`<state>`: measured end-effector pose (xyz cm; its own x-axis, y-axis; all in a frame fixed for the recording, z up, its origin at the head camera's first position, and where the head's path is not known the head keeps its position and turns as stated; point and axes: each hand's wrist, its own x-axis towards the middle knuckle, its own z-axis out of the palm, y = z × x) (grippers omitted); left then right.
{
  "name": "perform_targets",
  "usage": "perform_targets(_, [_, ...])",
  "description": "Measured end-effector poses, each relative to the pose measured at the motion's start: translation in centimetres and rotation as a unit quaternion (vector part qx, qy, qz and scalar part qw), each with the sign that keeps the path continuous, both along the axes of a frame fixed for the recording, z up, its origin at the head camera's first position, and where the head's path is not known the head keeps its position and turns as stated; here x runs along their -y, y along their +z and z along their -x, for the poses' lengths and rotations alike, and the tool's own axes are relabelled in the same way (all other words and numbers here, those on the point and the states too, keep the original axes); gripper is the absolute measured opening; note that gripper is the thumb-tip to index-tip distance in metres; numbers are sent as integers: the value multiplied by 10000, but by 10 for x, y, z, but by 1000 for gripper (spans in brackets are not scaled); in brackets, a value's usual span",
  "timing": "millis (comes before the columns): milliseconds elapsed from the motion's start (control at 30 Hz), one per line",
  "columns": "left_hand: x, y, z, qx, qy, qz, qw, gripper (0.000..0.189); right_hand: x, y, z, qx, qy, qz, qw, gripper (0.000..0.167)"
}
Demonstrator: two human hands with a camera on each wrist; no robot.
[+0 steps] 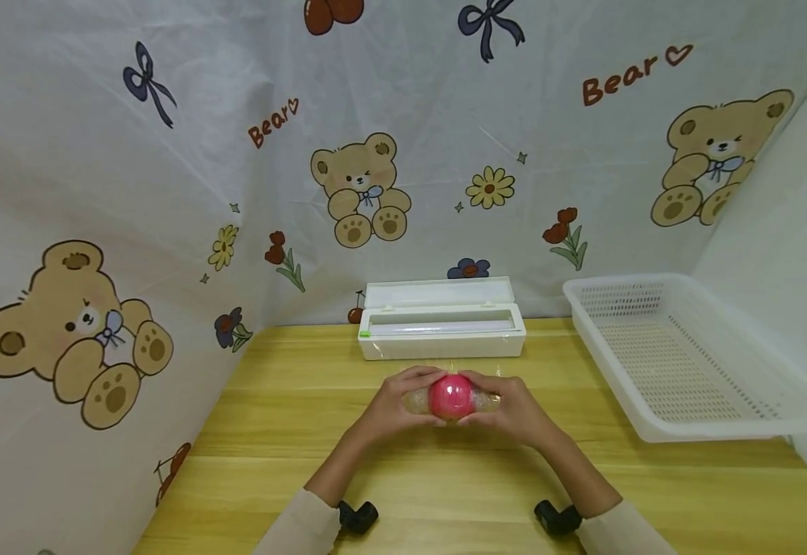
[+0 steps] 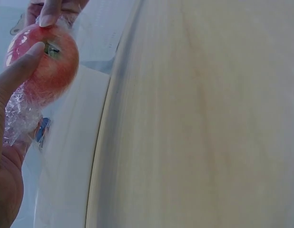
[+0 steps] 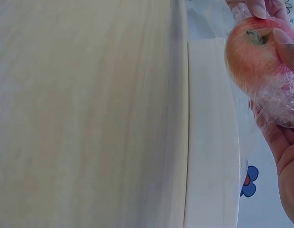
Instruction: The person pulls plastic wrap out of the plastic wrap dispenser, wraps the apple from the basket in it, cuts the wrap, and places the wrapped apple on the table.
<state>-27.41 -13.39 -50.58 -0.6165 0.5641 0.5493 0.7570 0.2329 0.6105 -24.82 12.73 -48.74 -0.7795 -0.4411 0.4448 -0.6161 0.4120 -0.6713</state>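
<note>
A red apple (image 1: 453,397) in clear cling film sits between the two hands, over the wooden table. The left hand (image 1: 392,401) grips its left side, and the right hand (image 1: 521,412) grips its right side. Crumpled film (image 2: 21,116) bunches out at the side of the apple, between thumb and fingers, in the left wrist view. More bunched film (image 3: 282,102) shows inside the right hand's grasp in the right wrist view. Both thumbs press on the apple near its stem hollow. The fingers behind the apple are partly hidden.
Beyond the hands stands a long white box (image 1: 445,347) with its lid (image 1: 438,291) raised and a roll inside. A white plastic basket (image 1: 715,430) stands at the right. A bear-printed cloth (image 1: 417,100) hangs behind the wooden table (image 1: 292,432).
</note>
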Motion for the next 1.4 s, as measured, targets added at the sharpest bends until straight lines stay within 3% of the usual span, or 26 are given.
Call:
perform_targets(367, [3,-2,2,255,-77,71,9996,68,1,-4,2,470,-201,-221,9985,76])
perform_targets(500, [3,-3,6,253,-6,234,9994,68,1,-5,2,601,-246,-211,9977,77])
perform_targets(867, [6,-4,9,705,161,449,9964,68,3,-6,5,829,-164,-326,9959,74])
perform_targets(1233, [3,-1,8,1387,165,290,9898,65,0,-7,3,580,-135,-202,9980,70])
perform_targets(1400, [4,-3,12,1447,301,366,9883,63,-2,-5,6,451,45,-174,9988,70])
